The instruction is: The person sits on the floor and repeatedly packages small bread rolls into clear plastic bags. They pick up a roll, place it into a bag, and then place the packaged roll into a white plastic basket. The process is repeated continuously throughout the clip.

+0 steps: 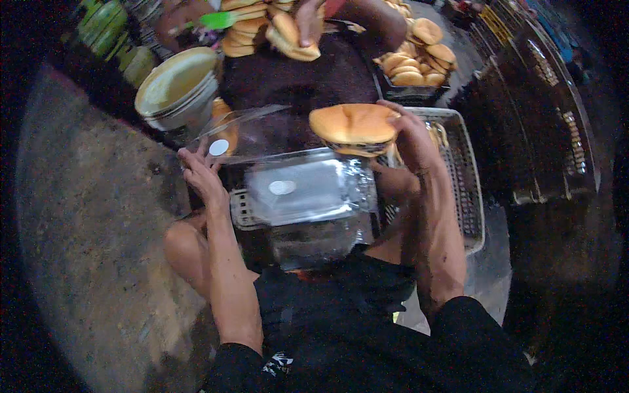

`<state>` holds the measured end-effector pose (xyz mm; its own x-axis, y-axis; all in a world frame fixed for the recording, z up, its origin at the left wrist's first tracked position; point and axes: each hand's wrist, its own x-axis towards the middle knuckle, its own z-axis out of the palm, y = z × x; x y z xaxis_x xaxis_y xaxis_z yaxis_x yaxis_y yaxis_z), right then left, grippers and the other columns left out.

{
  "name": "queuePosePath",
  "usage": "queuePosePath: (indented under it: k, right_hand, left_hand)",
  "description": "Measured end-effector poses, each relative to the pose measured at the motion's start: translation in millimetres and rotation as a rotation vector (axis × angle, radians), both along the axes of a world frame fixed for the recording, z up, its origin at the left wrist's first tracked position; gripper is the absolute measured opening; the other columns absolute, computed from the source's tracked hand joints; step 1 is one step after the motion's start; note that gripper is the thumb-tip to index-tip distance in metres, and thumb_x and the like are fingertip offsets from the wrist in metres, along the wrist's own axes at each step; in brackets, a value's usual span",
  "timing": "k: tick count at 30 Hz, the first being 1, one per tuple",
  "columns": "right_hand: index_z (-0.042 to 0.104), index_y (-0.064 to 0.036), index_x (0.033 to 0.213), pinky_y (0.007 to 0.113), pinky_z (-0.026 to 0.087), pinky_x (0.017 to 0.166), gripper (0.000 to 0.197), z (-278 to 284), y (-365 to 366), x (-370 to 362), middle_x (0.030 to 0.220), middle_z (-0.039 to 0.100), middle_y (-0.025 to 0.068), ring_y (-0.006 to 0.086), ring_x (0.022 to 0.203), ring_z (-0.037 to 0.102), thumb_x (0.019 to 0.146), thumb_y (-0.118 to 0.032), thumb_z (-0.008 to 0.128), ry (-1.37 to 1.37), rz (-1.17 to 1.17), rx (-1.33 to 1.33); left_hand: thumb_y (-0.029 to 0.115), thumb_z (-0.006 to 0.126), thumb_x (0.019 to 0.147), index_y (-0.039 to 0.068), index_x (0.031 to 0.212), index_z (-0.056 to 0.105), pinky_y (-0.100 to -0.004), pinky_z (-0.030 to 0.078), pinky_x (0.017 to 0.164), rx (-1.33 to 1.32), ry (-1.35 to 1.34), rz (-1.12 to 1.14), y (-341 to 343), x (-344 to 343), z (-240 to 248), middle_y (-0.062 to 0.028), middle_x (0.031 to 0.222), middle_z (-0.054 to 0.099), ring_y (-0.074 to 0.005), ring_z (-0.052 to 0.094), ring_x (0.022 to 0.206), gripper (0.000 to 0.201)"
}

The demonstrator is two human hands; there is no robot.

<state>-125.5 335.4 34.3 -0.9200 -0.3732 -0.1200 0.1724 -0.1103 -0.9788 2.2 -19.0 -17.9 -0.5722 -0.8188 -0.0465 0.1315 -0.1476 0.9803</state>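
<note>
- The dark table is the largest thing, and it stands in front of the person.
- A pale plastic basket with holes in its wall stands at the right, partly behind the right forearm.
- The stack of clear bags lies between the two forearms, shiny and somewhat blurred.
- A heap of buns fills a dark tray beyond the basket.
- A pale bucket is tilted at the left side of the table.
- The right hand is clamped on the right end of a filled bun, which is above the far edge of the stack.
- The left hand, well apart from the right, is at a raised clear sheet; I cannot tell if its fingers pinch it.
- Across the table, a co-worker's hand holds another bun.
- A green spatula is near that bun.
</note>
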Motion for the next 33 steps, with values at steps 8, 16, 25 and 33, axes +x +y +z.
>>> queuePosePath:
  k: [8,16,25,33]
  right_hand:
    - [0.048,0.0033,0.124,0.033,0.044,0.091,0.056,33,12,23,0.108,0.061,0.0134,0.0208,0.103,0.055,0.081,-0.027,0.066,0.081,-0.033,0.221]
    - [0.063,-0.0098,0.084,0.051,0.034,0.102,0.020,63,29,56,0.125,0.052,0.0117,0.0391,0.126,0.039,0.068,-0.012,0.075,1.243,-0.477,0.829]
    - [0.051,-0.0106,0.121,0.054,0.033,0.099,0.050,3,129,-10,0.109,0.063,0.0151,0.0295,0.106,0.059,0.076,-0.025,0.068,0.510,-0.374,1.108]
    - [0.051,-0.0062,0.117,0.045,0.048,0.078,0.053,-123,265,-115,0.104,0.063,0.0186,0.0335,0.093,0.062,0.074,-0.031,0.071,0.490,-0.891,1.731]
  left_hand:
    - [0.063,0.035,0.091,0.006,0.129,0.042,-0.0398,0.056,0.074,0.407,0.077,-0.514,170,-34,22,-0.0221,0.116,0.055,-0.0284,0.061,0.091,0.070]
    - [0.050,0.066,0.081,0.007,0.121,0.049,-0.0357,0.051,0.086,1.068,0.231,-0.620,215,-71,20,-0.0109,0.111,0.057,-0.0217,0.059,0.097,0.061]
    - [0.051,0.053,0.090,0.005,0.108,0.059,-0.0314,0.048,0.071,0.120,-0.293,-1.044,256,-101,27,-0.0074,0.102,0.063,-0.0171,0.060,0.087,0.050]
    - [0.049,0.069,0.076,0.001,0.068,0.067,-0.0404,0.049,0.062,-1.028,-1.163,-1.071,153,-10,-56,-0.0135,0.060,0.065,-0.0319,0.065,0.062,0.049]
